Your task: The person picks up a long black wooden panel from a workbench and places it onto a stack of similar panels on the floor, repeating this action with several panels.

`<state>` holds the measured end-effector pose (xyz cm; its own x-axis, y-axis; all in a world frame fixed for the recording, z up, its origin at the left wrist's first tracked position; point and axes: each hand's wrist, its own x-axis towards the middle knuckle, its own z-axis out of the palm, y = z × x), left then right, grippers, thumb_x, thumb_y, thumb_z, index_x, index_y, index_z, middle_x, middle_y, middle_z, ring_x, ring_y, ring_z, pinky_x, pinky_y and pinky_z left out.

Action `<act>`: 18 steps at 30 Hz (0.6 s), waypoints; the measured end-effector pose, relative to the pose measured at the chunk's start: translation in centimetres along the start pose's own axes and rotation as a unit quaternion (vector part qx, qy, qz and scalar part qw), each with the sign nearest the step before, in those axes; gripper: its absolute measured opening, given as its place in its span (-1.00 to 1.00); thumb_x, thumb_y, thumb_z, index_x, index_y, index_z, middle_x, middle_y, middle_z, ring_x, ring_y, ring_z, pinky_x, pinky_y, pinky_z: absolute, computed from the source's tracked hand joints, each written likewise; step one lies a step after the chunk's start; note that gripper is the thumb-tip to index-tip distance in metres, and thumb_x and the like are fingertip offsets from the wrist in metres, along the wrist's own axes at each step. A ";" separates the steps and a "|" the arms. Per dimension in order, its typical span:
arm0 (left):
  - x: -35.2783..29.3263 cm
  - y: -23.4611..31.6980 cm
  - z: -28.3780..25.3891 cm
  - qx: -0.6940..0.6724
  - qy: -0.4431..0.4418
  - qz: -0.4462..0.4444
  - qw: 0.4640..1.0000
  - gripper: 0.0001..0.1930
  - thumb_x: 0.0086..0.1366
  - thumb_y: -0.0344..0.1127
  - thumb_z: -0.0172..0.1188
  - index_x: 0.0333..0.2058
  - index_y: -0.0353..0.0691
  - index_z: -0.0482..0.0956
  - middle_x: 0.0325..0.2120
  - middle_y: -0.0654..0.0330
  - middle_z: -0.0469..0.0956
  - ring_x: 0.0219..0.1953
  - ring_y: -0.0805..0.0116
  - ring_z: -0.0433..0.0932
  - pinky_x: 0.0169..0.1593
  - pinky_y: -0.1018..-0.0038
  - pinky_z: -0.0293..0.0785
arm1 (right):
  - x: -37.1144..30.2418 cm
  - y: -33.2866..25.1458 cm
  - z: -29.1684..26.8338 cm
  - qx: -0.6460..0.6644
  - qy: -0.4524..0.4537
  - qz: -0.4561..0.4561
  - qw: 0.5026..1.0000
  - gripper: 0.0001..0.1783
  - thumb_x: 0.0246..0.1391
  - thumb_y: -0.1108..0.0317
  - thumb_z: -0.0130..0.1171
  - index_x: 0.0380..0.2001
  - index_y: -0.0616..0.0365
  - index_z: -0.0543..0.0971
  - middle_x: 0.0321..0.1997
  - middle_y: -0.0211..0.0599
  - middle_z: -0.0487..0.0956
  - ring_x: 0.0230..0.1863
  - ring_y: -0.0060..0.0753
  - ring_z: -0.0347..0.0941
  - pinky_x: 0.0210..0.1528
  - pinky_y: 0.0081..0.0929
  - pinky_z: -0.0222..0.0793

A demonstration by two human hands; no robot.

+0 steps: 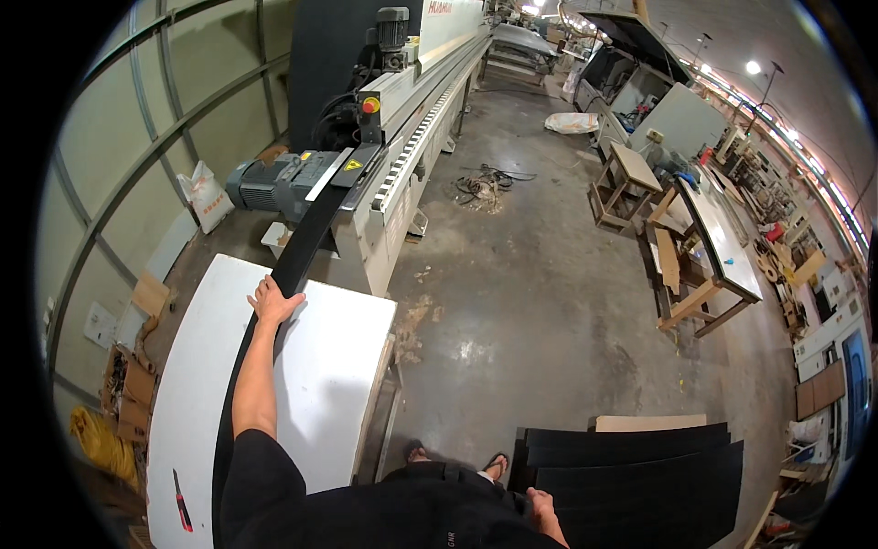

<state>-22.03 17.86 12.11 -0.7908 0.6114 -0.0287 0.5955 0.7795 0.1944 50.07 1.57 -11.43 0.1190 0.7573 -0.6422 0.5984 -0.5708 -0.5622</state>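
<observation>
A long black board strip [306, 242] lies along the white worktable [334, 343], its far end at the infeed of a long machine [366, 197]. My left hand [273, 302] is laid across the strip, thumb at its right edge and fingers over the left, gripping it. Low on the right, my right hand [542, 505] is closed, with fingers curled; whether anything is inside is hidden. Just beyond that hand lies a stack of black panels [640, 476]. A red and black utility knife [183, 508] rests on the table's near left corner.
A grey motor [283, 183] and a red stop button [370, 105] are on the machine. Tangled cables [489, 188] lie on the floor ahead. To the right stand a small wooden stand [631, 169] and a white-topped workbench [718, 233]. A metal-framed wall [119, 137] runs along the left.
</observation>
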 end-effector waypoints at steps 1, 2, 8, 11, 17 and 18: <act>0.0 0.1 -0.1 0.000 0.000 0.000 1.000 0.15 -0.16 0.25 0.24 0.23 -0.40 -0.11 0.21 -0.09 0.03 0.27 0.05 0.01 0.29 -0.02 -0.26 | -0.1 0.2 0.0 0.012 0.002 -0.022 1.000 -0.56 0.02 0.17 0.20 -0.11 0.27 0.52 -0.14 -0.18 0.56 -0.15 -0.24 0.47 -0.13 -0.33 0.35; 0.0 0.2 -0.1 0.004 -0.005 -0.002 1.000 0.15 -0.16 0.25 0.24 0.23 -0.41 -0.11 0.21 -0.09 0.03 0.27 0.05 0.01 0.29 -0.02 -0.27 | 0.1 0.2 0.1 0.018 0.003 -0.033 0.999 -0.57 0.02 0.18 0.20 -0.11 0.27 0.52 -0.14 -0.18 0.56 -0.15 -0.24 0.47 -0.13 -0.33 0.35; -0.2 0.2 -0.3 0.010 -0.017 -0.001 1.000 0.15 -0.15 0.24 0.24 0.23 -0.41 -0.11 0.22 -0.09 0.02 0.27 0.05 0.01 0.30 0.01 -0.26 | 3.7 4.2 1.2 0.041 0.005 0.043 0.998 -0.59 0.02 0.21 0.20 -0.14 0.29 0.53 -0.18 -0.17 0.58 -0.16 -0.25 0.48 -0.12 -0.35 0.35; -0.1 -0.1 -0.4 0.005 -0.023 0.000 1.000 0.14 -0.15 0.23 0.24 0.23 -0.39 -0.11 0.22 -0.10 0.02 0.26 0.03 0.03 0.30 0.02 -0.25 | 5.7 7.1 2.1 0.062 0.005 0.031 0.998 -0.60 0.02 0.19 0.21 -0.17 0.29 0.55 -0.18 -0.17 0.58 -0.16 -0.26 0.48 -0.11 -0.36 0.36; 0.0 -0.7 0.4 -0.015 -0.005 0.033 0.999 0.07 -0.17 0.14 0.28 0.24 -0.28 -0.04 0.18 -0.14 0.06 0.20 -0.05 0.12 0.26 0.10 -0.07 | 7.4 9.8 3.7 -0.010 0.086 -0.152 0.985 -0.78 0.05 0.30 -0.05 -0.55 0.14 0.52 -0.58 -0.13 0.48 -0.56 -0.17 0.42 -0.50 -0.23 0.34; 0.2 -1.0 0.7 -0.034 0.003 0.049 0.998 0.04 -0.17 0.10 0.29 0.23 -0.26 -0.01 0.16 -0.15 0.09 0.17 -0.07 0.14 0.24 0.13 0.01 | 7.5 10.0 3.6 -0.005 0.089 -0.154 0.984 -0.78 0.05 0.30 -0.05 -0.55 0.14 0.52 -0.58 -0.12 0.49 -0.56 -0.16 0.42 -0.50 -0.23 0.35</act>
<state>-22.69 17.32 11.26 -0.7310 0.6824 0.0000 0.6587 0.7055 0.2615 54.06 0.42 -23.75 0.0668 0.9378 -0.3407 0.6356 -0.3032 -0.7100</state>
